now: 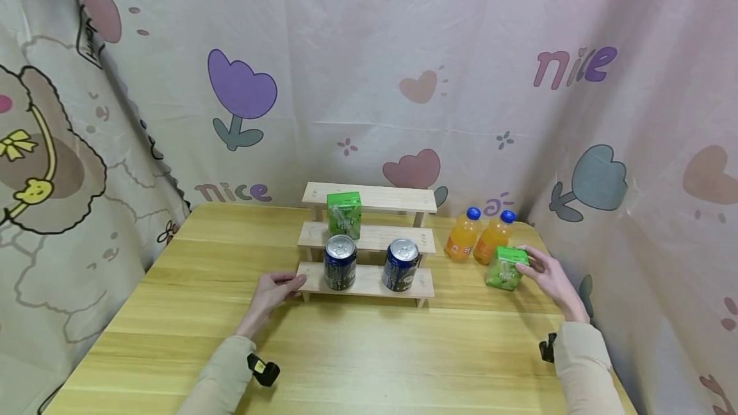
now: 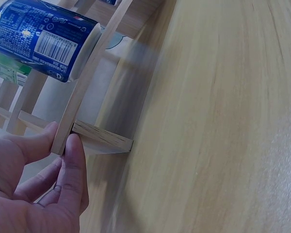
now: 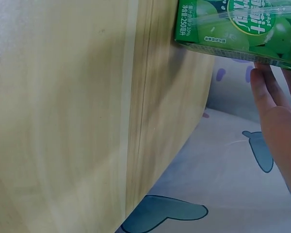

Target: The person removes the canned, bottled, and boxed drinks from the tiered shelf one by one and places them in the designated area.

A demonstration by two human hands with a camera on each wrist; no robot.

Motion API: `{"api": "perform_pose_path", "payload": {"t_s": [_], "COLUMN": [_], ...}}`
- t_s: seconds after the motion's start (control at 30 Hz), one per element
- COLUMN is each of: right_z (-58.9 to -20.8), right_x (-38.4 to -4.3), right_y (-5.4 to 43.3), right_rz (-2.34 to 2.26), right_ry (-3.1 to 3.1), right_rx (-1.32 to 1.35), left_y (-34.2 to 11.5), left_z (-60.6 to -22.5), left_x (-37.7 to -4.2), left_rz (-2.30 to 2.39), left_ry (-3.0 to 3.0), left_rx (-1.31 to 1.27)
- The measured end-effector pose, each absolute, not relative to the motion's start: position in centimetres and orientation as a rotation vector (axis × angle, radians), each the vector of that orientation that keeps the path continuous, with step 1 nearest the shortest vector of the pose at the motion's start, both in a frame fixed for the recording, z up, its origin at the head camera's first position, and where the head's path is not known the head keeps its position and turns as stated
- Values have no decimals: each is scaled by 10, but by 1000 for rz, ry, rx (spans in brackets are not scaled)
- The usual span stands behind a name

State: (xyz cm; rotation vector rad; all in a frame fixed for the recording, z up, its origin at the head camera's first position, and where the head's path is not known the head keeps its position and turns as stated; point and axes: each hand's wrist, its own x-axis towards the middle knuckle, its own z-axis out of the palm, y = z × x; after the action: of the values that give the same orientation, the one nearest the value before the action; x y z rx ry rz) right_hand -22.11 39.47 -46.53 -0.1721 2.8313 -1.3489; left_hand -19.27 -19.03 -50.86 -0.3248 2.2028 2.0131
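Observation:
My left hand (image 1: pixel 277 290) pinches the left end of the lowest step of a three-tier wooden shelf (image 1: pixel 369 282). In the left wrist view, thumb and fingers (image 2: pixel 73 150) hold the board's corner from both faces. My right hand (image 1: pixel 550 277) holds a green juice box (image 1: pixel 504 269) by its right side, at the right of the table. Grapes are printed on the box in the right wrist view. Two dark blue cans (image 1: pixel 340 264) (image 1: pixel 400 266) stand on the lowest step. Another green juice box (image 1: pixel 344 216) stands upright on the middle step, behind the left can.
Two orange juice bottles (image 1: pixel 463 235) (image 1: pixel 494 239) with blue caps stand between the shelf and the held box. The wooden table (image 1: pixel 369 357) ends at a printed curtain (image 1: pixel 346 82) behind and on both sides.

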Motion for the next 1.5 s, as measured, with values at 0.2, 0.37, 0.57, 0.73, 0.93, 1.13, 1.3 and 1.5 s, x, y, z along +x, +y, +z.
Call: {"api": "perform_pose_path", "payload": {"t_s": [0.2,0.37,0.57,0.73,0.93,1.13,1.3,1.5], "right_z": [-467,-468,-468,-468,-465,-458,-441,-420], "right_x": [-221,-219,-218,-217,-214,-211,-210,-211], "right_y": [396,397,398,397,394,379,354,317], "right_rz": [-1374,-1383,-1363,-1396,-1471,-1626,-1731,-1783], "right_ry": [2792,2781,2784,2749,2770,2925,2988,2969], "right_rx": [-160,-146,-125,-106,-115,-158,-192,-390], "left_y": [-190,-190,-190,-190,-193,-190,-190,-190], "left_z": [-507,-509,-507,-508,-510,-508,-509,-509], "left_x": [-194,-194,-193,-193,-192,-193,-193,-193], "left_rz": [2032,2038,2030,2048,2108,2020,2012,2002], "left_ry": [2195,2195,2196,2188,2166,2203,2206,2213], "left_rx": [-322,-319,-329,-321,-237,-332,-337,-343]}}
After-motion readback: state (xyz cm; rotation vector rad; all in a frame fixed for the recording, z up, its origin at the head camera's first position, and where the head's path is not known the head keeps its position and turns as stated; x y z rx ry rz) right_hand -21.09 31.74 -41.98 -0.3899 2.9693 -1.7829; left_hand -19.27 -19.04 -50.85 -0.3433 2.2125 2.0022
